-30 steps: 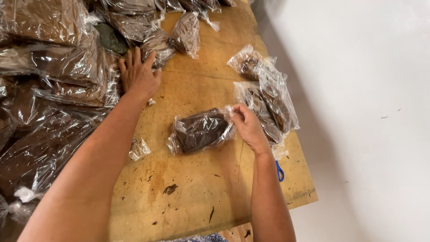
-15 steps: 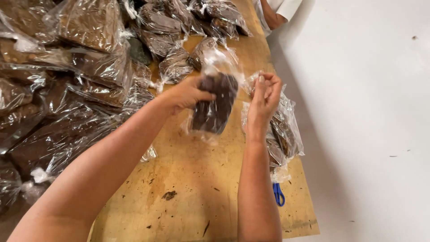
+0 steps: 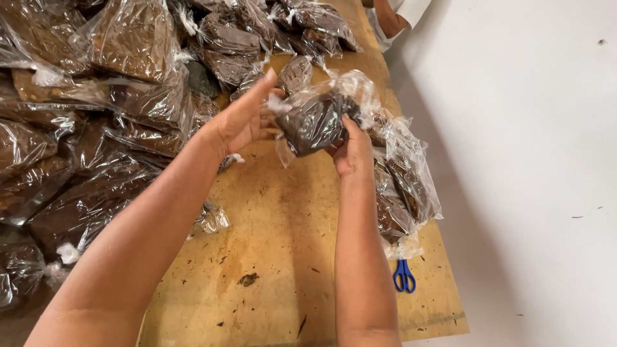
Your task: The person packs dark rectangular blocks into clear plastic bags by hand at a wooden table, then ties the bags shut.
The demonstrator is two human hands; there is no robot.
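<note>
Clear plastic crinkles around the small bag of dark brown stuff (image 3: 316,121) that I hold up in the air above the wooden counter (image 3: 283,257), near its middle and a little toward the far end. My right hand (image 3: 352,149) grips the bag from the near right side, thumb pressed flat on the front of it and the other fingers wrapped behind. My left hand (image 3: 244,119) is at the bag's left edge, the fingers spread loosely with the tips touching the loose plastic there; the palm faces the bag and is not clenched.

Just right of the bag, and partly behind my right hand, a few more filled bags (image 3: 402,186) lie stacked at the counter's right edge. Near them, closer to me, blue-handled scissors (image 3: 403,276) rest on the wood. Under my left forearm sits one small crumpled bag (image 3: 211,218), and dark crumbs (image 3: 247,279) are scattered over the bare boards between my arms.

To the left and across the far end, a big heap of larger clear bags (image 3: 96,115) packed with the same brown material covers the counter. At the far right corner another person's arm (image 3: 389,19) in a white sleeve shows beside the pale floor (image 3: 527,160).
</note>
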